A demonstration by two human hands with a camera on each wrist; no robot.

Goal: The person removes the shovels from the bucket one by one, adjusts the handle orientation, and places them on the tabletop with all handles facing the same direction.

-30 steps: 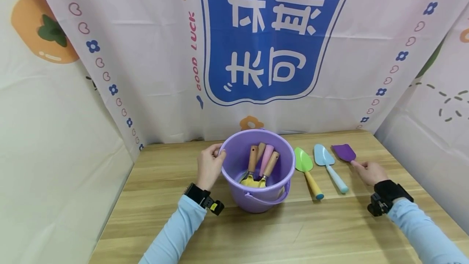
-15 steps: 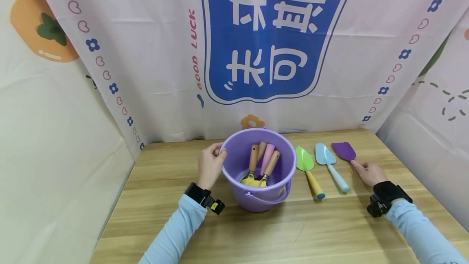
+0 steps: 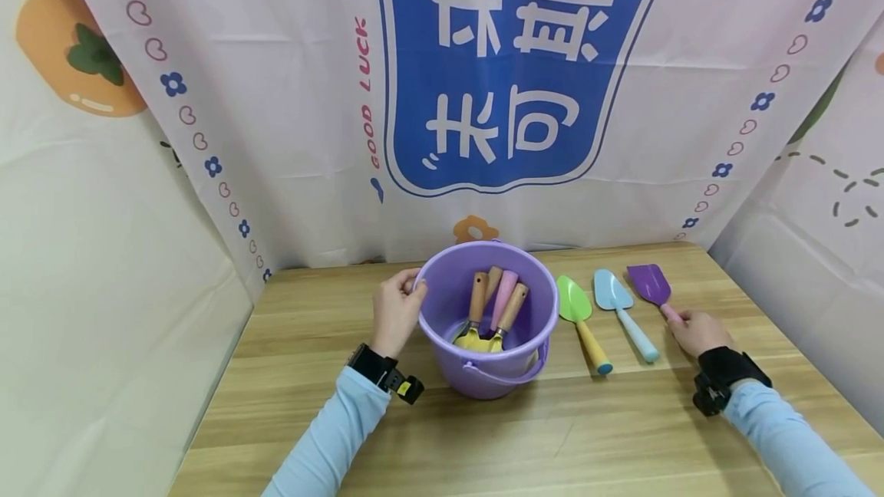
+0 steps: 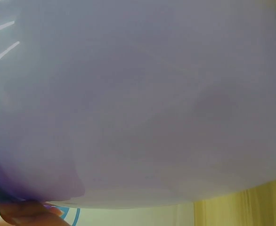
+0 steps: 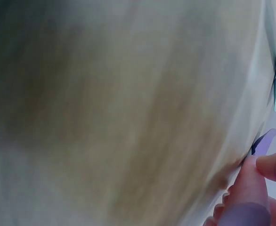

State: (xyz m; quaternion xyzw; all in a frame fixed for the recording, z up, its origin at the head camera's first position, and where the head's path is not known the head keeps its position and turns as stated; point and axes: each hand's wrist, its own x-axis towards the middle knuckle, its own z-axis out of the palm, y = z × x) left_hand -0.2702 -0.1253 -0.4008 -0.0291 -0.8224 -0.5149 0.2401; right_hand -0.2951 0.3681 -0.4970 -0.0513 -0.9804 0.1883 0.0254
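The left hand (image 3: 395, 313) pinches the rim of the purple plastic bucket (image 3: 476, 376) between thumb and fingers on the bucket's left side. The bucket stands upright on the wood-grain table (image 3: 311, 405), its purple bail (image 3: 507, 380) hanging low across the front. Inside, 4 tool handles lean up: 3 wooden and 1 pink (image 3: 505, 301), with yellow tool heads (image 3: 473, 341) showing at the bottom.

The right hand (image 3: 703, 334) pinches the pink handle of the purple flat-edged shovel (image 3: 649, 283), at the far right of the table; whether its blade touches the tabletop I cannot tell. Between bucket and shovel lie 2 pointed trowels: a green trowel (image 3: 573, 299) with a yellow, blue-tipped handle, just beside the bucket, and a light-blue trowel (image 3: 611, 291) next to it. Both arms wear light-blue sleeves (image 3: 334, 424) and black wrist cameras. Behind the table hangs a white printed cloth (image 3: 311, 98) reading "GOOD LUCK"
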